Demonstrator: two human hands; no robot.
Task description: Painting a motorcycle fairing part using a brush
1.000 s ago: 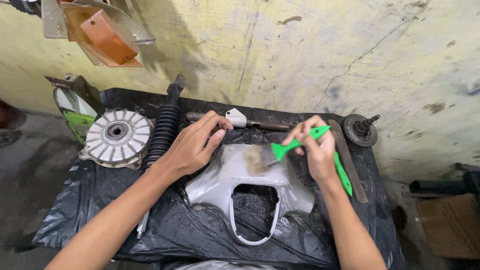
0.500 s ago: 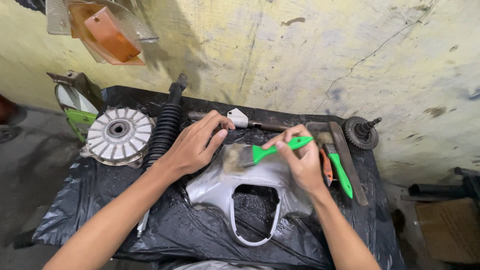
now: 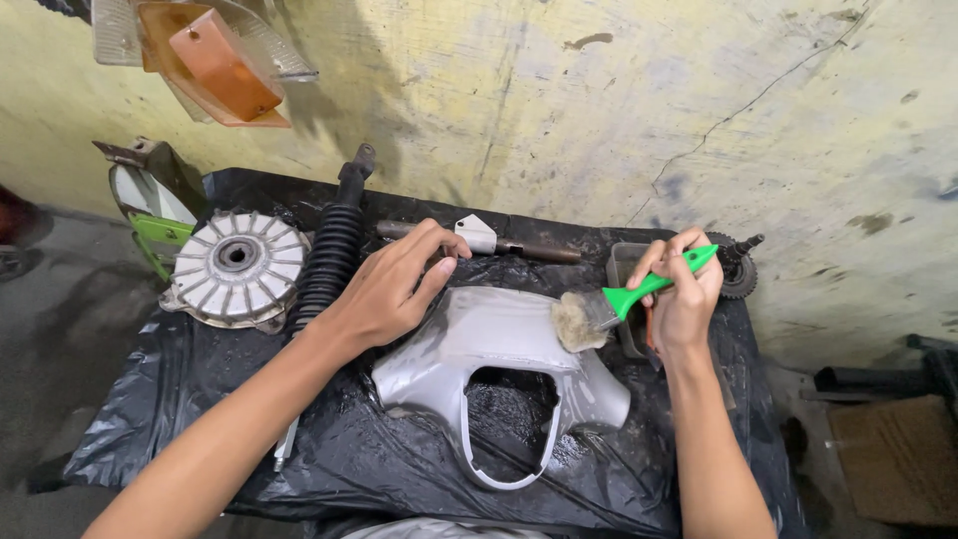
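Pinning the grey cover (image 3: 489,354) flat-palmed with your left hand (image 3: 391,289), your right hand (image 3: 687,299) clamped on the green brush (image 3: 624,297), you risk it skidding on the slick black plastic sheet (image 3: 249,399).

On the black plastic sheet (image 3: 200,399), a finned metal hub (image 3: 238,268) lies at nine o'clock. A black ribbed shock absorber (image 3: 334,250) stands beside it. A gear (image 3: 738,274) sits at two o'clock, an orange lamp lens (image 3: 205,65) at eleven.
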